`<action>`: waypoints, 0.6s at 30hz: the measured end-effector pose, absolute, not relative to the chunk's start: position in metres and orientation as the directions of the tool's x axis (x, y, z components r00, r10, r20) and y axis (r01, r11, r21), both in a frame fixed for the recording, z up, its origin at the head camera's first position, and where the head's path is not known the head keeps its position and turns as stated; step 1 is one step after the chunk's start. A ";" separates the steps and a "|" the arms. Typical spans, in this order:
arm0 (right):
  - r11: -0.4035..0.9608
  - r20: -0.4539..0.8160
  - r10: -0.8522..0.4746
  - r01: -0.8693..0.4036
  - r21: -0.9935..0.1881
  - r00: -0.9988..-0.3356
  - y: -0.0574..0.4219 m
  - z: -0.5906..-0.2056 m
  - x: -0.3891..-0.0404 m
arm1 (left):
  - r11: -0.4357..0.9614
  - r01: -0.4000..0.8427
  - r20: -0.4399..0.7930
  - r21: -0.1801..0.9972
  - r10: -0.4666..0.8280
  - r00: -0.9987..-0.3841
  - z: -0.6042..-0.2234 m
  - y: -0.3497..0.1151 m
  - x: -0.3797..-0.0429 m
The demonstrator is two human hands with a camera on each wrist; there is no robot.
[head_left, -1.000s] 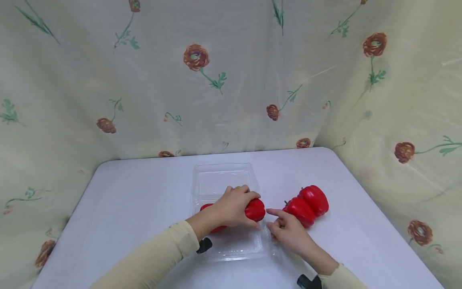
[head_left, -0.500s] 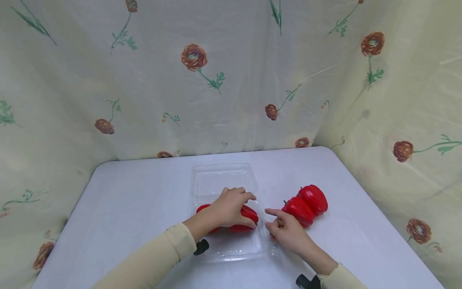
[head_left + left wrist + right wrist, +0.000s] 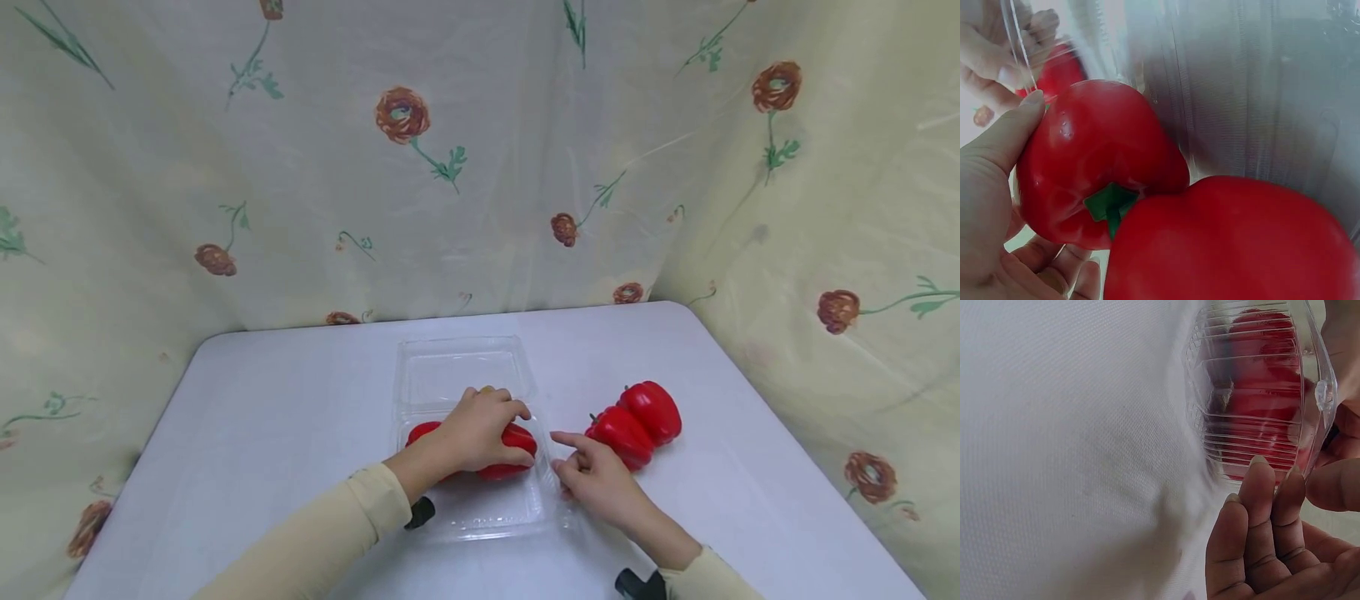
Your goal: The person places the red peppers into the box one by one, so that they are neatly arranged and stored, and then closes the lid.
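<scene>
In the head view, a clear plastic clamshell container lies with its lid folded back. Inside it, my left hand grips a red bell pepper, its thumb on the near side and fingers round the far side. Close up in the left wrist view, the gripped pepper shows its green stem. Touching it is a second red bell pepper, also in the container. At the container's right side, my right hand holds the rim, fingertips against the ribbed outer wall in the right wrist view.
Two more red bell peppers lie together on the white table, just beyond the right hand. The open lid stretches away behind the container base. A floral curtain hangs along the back and sides.
My left hand has lowered its bell pepper from the container's right edge, moving slightly left, down beside the other pepper. The right hand has stayed at the rim.
</scene>
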State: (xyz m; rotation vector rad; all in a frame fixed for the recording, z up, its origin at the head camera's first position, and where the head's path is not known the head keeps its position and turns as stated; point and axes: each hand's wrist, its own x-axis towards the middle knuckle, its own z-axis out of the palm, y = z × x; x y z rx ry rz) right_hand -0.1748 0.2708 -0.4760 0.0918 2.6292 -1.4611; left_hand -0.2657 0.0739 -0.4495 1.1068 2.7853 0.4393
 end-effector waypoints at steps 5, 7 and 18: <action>0.530 -0.144 -0.012 0.116 -0.840 -0.990 0.271 -0.476 -0.174 | 0.699 0.666 0.015 0.261 0.687 -0.727 -0.451 0.074 -0.264; 0.533 -0.145 -0.014 0.115 -0.838 -0.989 0.270 -0.476 -0.174 | 0.697 0.669 0.020 0.260 0.688 -0.725 -0.450 0.072 -0.263; 0.543 -0.151 0.009 0.131 -0.829 -0.989 0.270 -0.475 -0.173 | 0.681 0.683 0.038 0.264 0.700 -0.713 -0.447 0.065 -0.260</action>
